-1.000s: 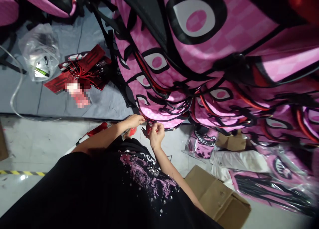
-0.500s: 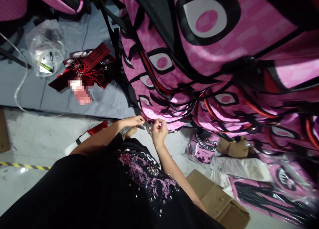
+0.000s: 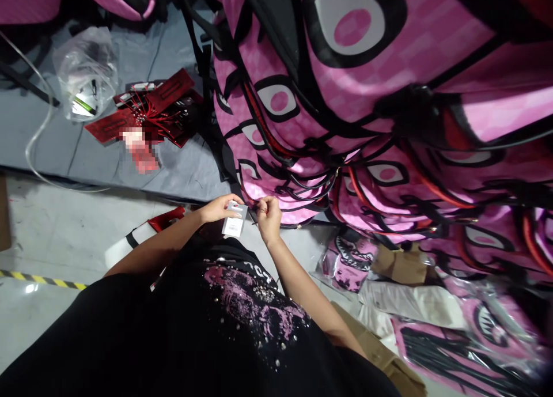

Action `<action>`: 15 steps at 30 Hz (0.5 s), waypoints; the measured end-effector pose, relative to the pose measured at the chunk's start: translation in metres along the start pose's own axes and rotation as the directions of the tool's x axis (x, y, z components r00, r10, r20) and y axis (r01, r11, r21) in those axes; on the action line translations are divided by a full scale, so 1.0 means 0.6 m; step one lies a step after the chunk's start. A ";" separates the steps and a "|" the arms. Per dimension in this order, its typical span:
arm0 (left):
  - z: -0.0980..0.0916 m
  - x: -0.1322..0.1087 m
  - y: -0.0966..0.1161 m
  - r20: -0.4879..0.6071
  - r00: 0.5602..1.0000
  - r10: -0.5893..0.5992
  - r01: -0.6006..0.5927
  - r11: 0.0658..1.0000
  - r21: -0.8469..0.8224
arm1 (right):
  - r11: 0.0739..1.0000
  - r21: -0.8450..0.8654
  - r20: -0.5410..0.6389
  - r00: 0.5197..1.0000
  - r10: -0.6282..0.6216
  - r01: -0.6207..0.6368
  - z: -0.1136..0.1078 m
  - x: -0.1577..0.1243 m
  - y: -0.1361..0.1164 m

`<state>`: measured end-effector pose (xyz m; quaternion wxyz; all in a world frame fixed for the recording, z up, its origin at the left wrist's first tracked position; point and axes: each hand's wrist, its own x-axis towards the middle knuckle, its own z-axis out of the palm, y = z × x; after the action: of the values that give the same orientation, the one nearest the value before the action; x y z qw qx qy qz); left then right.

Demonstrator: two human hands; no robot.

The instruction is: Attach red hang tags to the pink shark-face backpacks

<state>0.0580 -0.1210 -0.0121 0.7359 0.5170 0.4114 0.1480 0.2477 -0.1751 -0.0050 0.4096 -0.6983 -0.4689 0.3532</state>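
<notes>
My left hand (image 3: 219, 208) grips a small white hang tag (image 3: 234, 225) by its upper part, the barcode side facing up. Close by on the right, my right hand (image 3: 268, 218) is closed in a pinch at the front of a pink backpack (image 3: 298, 214). Something thin and dark red shows at its fingertips, too small to make out. On the grey-covered table, a bunch of dark red tags (image 3: 166, 94) with red strings lies to the left of the backpacks.
Several pink backpacks with eye prints (image 3: 276, 100) are stacked from the middle to the right. A clear plastic bag (image 3: 86, 74) rests on the grey table cover (image 3: 52, 146). Wrapped pink goods (image 3: 349, 259) and a cardboard box (image 3: 389, 362) lie below at right.
The tag, seen nearly edge-on between the hands before, now lies flat in my left hand with its white side showing. My left hand has shifted slightly left, and my right hand slightly up.
</notes>
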 end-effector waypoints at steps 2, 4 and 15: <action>0.009 -0.006 -0.012 -0.105 0.994 0.024 -0.024 1.000 0.006 | 0.998 -0.040 0.016 0.999 -0.044 0.045 0.001 0.005 0.010; 0.020 -0.006 -0.025 -0.252 0.967 0.046 -0.039 0.999 0.034 | 0.995 -0.070 0.045 0.996 -0.072 0.075 -0.001 0.007 0.017; 0.048 0.004 -0.012 -0.230 0.911 0.341 -0.245 0.899 0.363 | 0.973 -0.170 0.237 0.964 -0.117 0.159 -0.007 -0.014 0.003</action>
<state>0.0800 -0.1407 -0.0158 0.5411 0.6611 0.4492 0.2616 0.2493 -0.1842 -0.0042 0.3099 -0.6546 -0.5912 0.3549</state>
